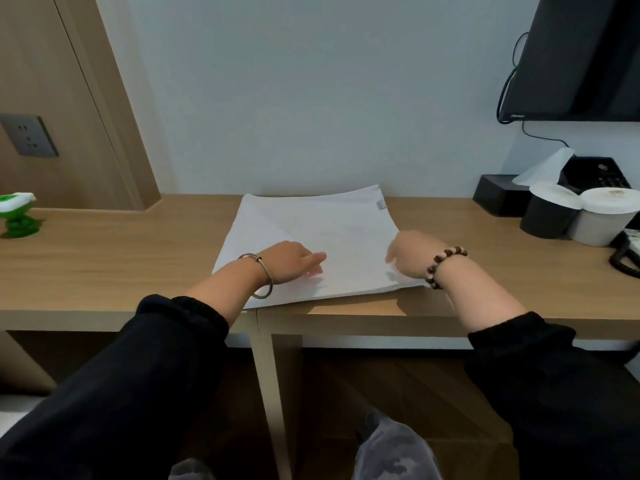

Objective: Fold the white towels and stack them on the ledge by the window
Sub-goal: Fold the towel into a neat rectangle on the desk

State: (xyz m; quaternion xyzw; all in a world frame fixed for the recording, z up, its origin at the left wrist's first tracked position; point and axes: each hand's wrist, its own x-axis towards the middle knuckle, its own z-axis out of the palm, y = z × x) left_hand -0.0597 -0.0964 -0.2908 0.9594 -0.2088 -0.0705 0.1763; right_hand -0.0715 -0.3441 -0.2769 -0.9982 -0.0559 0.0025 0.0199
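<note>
Your left hand [292, 263] pressed straight fingers on the white, flat, square cloth towel [322, 226], mid wooden worktop [121, 261]. Your right hand [407, 251] touched its right edge; whether it pinched, I couldn't tell. Soft, light, limp: probably best lifted by its corners.

I am looking into what reads as a hotel room: a long wooden table [121, 261] runs along a plain wall, with a wall-mounted television [581, 53] above its right end. There stand a black tissue box [595, 174], two capped cups [550, 216] and a corded telephone [627, 254]; a white towel [329, 230] lies spread mid-table.
</note>
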